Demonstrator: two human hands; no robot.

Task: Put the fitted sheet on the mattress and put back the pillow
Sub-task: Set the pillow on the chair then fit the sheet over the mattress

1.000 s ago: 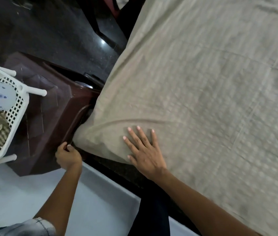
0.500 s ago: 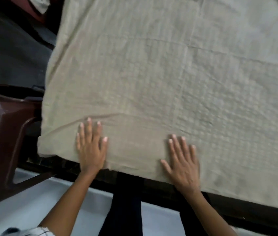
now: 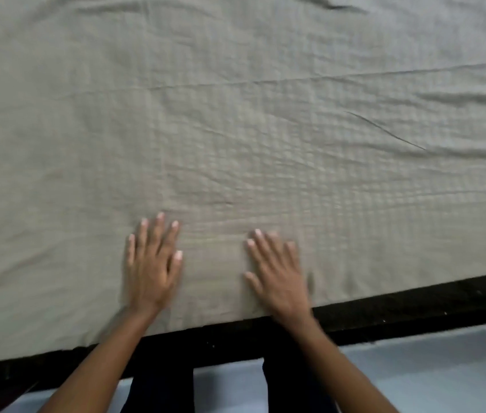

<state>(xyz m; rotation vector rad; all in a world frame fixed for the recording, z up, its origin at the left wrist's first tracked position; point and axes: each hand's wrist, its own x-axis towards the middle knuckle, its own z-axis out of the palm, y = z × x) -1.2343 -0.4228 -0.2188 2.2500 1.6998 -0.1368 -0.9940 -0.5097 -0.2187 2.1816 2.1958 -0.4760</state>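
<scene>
A beige-grey fitted sheet (image 3: 235, 120) covers the mattress and fills most of the head view, with the quilted pattern showing through and a few creases toward the right. My left hand (image 3: 152, 263) lies flat on the sheet near the mattress's near edge, fingers straight and spread. My right hand (image 3: 277, 272) presses flat on the sheet just to its right, slightly blurred. No pillow is in view.
A dark bed frame edge (image 3: 414, 305) runs under the mattress along the bottom. Pale floor (image 3: 444, 368) lies below it, and my dark trouser legs (image 3: 161, 391) stand against the frame.
The view has shifted right along the bed, so the brown chair and basket are out of sight. My left hand left the corner and now lies flat on the sheet beside my right hand.
</scene>
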